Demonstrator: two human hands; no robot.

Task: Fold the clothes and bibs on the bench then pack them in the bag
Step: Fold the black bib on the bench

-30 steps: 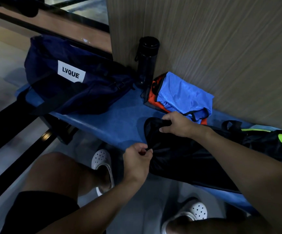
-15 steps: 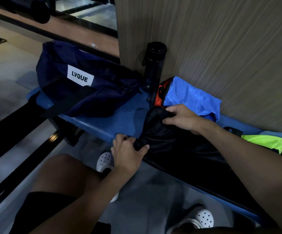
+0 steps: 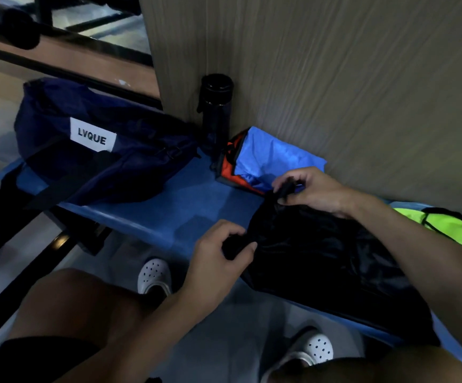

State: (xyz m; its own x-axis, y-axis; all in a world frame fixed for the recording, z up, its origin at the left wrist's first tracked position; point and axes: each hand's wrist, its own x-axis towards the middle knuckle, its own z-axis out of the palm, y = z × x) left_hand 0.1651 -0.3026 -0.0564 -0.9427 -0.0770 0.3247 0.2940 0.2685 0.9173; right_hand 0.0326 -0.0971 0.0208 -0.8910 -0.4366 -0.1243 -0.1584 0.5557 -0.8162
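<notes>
My left hand (image 3: 218, 252) and right hand (image 3: 312, 192) each pinch a corner of the black garment (image 3: 321, 258), which lies spread on the blue bench (image 3: 185, 200). Folded, as far as visible: blue bib (image 3: 274, 158) stacked on orange bib (image 3: 228, 164). Pending: this garment, the neon-yellow bib (image 3: 450, 228), and all packing into the navy bag (image 3: 100, 150).

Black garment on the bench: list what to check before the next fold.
1. Left hand grips the black garment at its near corner: ok.
2. Right hand pinches its far corner: ok.
3. Cloth smooth: not ok, wrinkled.
4. Bare bench beside it for folding: ok.
5. Navy bag open for packing: cannot tell.
6. Neon green bib clear of the cloth: cannot tell, the right arm hides where they meet.
</notes>
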